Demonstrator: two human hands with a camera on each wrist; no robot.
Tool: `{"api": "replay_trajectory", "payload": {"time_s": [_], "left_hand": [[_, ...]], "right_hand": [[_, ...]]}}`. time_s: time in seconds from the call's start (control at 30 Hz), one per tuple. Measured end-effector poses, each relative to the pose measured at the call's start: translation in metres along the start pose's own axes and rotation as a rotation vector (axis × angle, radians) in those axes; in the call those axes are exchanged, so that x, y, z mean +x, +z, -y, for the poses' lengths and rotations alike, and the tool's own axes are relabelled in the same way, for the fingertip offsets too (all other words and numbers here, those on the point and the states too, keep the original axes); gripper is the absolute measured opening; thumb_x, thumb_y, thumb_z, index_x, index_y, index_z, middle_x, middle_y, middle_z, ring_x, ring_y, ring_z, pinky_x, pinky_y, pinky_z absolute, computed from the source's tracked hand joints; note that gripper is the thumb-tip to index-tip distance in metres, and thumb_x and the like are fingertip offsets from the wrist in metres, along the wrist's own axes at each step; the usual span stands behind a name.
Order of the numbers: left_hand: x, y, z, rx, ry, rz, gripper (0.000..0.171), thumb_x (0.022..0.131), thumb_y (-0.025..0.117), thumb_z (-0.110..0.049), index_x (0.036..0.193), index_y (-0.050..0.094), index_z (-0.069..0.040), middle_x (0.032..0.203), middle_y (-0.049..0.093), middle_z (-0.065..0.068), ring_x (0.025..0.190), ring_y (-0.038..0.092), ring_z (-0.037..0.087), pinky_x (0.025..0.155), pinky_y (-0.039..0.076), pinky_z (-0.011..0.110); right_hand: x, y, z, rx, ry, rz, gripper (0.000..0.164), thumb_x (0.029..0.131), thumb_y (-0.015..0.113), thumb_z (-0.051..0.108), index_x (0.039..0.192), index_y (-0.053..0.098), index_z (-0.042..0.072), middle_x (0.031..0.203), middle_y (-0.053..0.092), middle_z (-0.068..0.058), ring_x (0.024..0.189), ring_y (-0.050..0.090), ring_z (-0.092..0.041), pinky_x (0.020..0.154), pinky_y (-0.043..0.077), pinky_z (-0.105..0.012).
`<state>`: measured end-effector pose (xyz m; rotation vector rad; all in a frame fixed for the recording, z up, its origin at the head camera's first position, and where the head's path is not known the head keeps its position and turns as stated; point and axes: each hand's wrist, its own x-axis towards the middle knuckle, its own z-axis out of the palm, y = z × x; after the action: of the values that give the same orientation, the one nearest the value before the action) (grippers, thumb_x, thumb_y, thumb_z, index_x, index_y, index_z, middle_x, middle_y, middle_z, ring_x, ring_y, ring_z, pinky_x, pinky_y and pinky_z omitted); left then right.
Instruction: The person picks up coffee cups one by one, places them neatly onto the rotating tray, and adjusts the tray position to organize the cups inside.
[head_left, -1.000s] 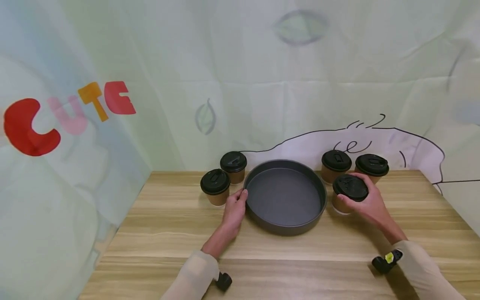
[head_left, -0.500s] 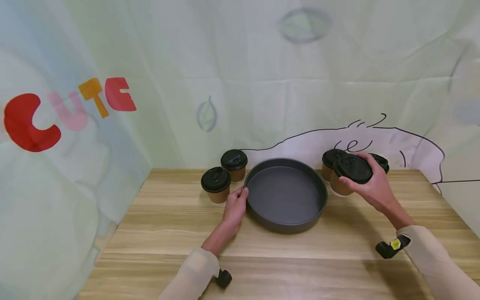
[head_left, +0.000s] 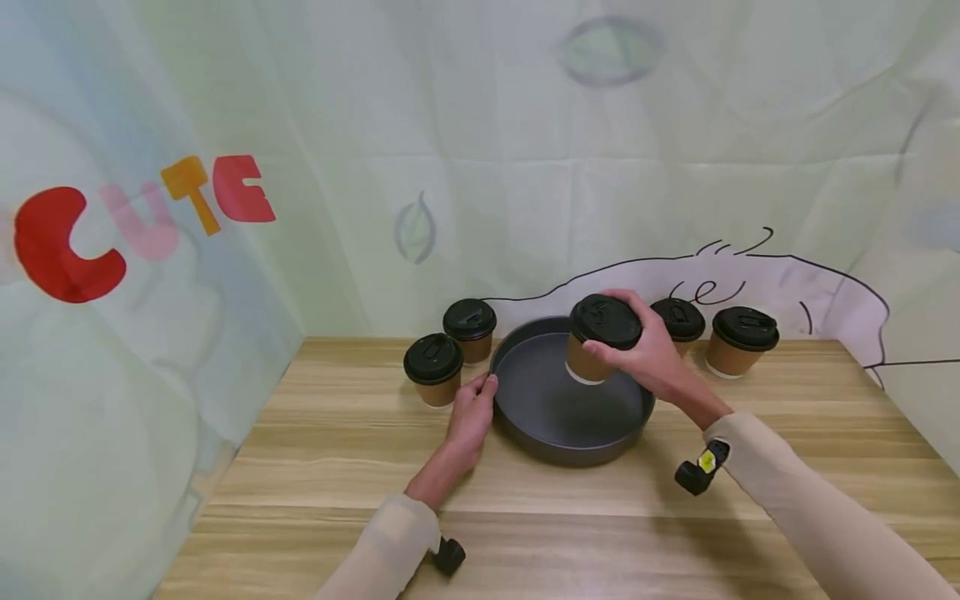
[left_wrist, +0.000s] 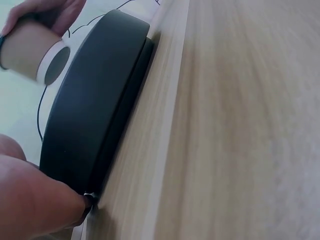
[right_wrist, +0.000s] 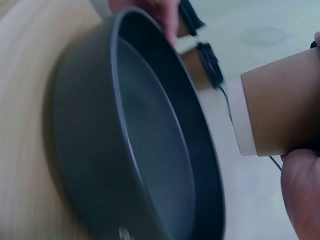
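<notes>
A round dark grey cake pan (head_left: 573, 456) rests on the wooden table. At its left side, my left hand (head_left: 469, 421) pinches the rim with thumb and fingers. My right hand (head_left: 654, 354) grips a brown paper coffee cup (head_left: 585, 362) with a black lid, held up over the pan. The right wrist view has the cup's white base band (right_wrist: 243, 117) tilted above the pan's opening, apart from the rim. From the left wrist, the cup's underside (left_wrist: 57, 65) shows in the air beyond the pan wall (left_wrist: 95, 95).
Two lidded coffee cups, a nearer one (head_left: 435, 371) and a farther one (head_left: 471, 325), stand left of the pan. Another two, one partly behind my right hand (head_left: 681, 321) and one farther right (head_left: 738, 346), stand at the back right. A printed curtain (head_left: 480, 217) hangs behind the table.
My right hand has lifted the coffee cup off the table right of the pan and carried it left over the pan. The left hand stays at the pan's rim.
</notes>
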<state>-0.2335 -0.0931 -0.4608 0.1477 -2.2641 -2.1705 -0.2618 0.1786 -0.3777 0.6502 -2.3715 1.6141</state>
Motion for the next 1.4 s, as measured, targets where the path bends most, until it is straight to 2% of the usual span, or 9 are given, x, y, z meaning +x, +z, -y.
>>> {"api": "replay_trajectory", "payload": {"time_s": [0.17,0.27,0.43,0.57,0.83,1.1,1.4], "left_hand": [[0.000,0.001,0.000,-0.003,-0.003,-0.002,0.047,0.110,0.048,-0.020,0.148,0.050,0.008,0.155,0.047,0.023,0.147,0.038,0.034,0.123,0.029,0.048],[0.000,0.001,0.000,-0.003,-0.004,-0.005,0.047,0.110,0.049,-0.020,0.148,0.051,0.007,0.153,0.049,0.022,0.146,0.040,0.033,0.122,0.030,0.048],[0.000,0.002,-0.002,-0.001,-0.001,-0.006,0.046,0.110,0.048,-0.020,0.146,0.053,0.008,0.150,0.053,0.023,0.144,0.043,0.034,0.122,0.031,0.049],[0.000,0.002,-0.003,0.006,-0.001,-0.007,0.046,0.111,0.047,-0.019,0.146,0.052,0.009,0.150,0.052,0.024,0.144,0.043,0.034,0.121,0.032,0.050],[0.000,0.002,-0.003,0.066,-0.009,-0.036,0.041,0.111,0.045,-0.018,0.139,0.061,0.006,0.145,0.058,0.020,0.140,0.047,0.033,0.119,0.035,0.050],[0.002,0.003,0.000,0.003,-0.027,-0.048,0.041,0.110,0.047,-0.017,0.141,0.060,0.005,0.147,0.057,0.019,0.142,0.045,0.031,0.121,0.031,0.048],[0.001,0.002,0.000,-0.001,-0.007,-0.046,0.042,0.110,0.047,-0.018,0.140,0.060,0.008,0.147,0.056,0.021,0.142,0.045,0.034,0.121,0.032,0.049]], "right_hand": [[0.010,0.030,0.003,0.073,0.004,0.078,0.071,0.084,0.086,0.021,0.146,0.051,0.014,0.138,0.057,-0.008,0.123,0.054,-0.024,0.105,0.043,-0.042],[0.010,0.046,0.002,0.064,0.022,0.110,0.073,0.083,0.087,0.023,0.145,0.051,0.014,0.138,0.058,-0.009,0.122,0.055,-0.027,0.105,0.044,-0.047],[0.007,0.070,-0.004,0.052,0.065,0.148,0.074,0.082,0.088,0.025,0.145,0.051,0.014,0.137,0.058,-0.011,0.120,0.058,-0.030,0.106,0.046,-0.051],[0.005,0.082,-0.008,0.078,0.103,0.177,0.073,0.082,0.089,0.028,0.143,0.051,0.018,0.137,0.058,-0.009,0.121,0.058,-0.031,0.105,0.047,-0.052],[0.002,0.098,-0.015,0.094,0.099,0.203,0.076,0.080,0.091,0.025,0.143,0.051,0.015,0.137,0.057,-0.012,0.120,0.058,-0.031,0.104,0.046,-0.049],[-0.001,0.105,-0.021,0.095,0.142,0.248,0.077,0.078,0.093,0.030,0.142,0.051,0.021,0.137,0.054,-0.009,0.118,0.056,-0.030,0.102,0.046,-0.047],[-0.002,0.103,-0.024,0.077,0.112,0.288,0.082,0.077,0.093,0.034,0.145,0.048,0.021,0.138,0.055,-0.009,0.120,0.055,-0.029,0.105,0.044,-0.049]]}}
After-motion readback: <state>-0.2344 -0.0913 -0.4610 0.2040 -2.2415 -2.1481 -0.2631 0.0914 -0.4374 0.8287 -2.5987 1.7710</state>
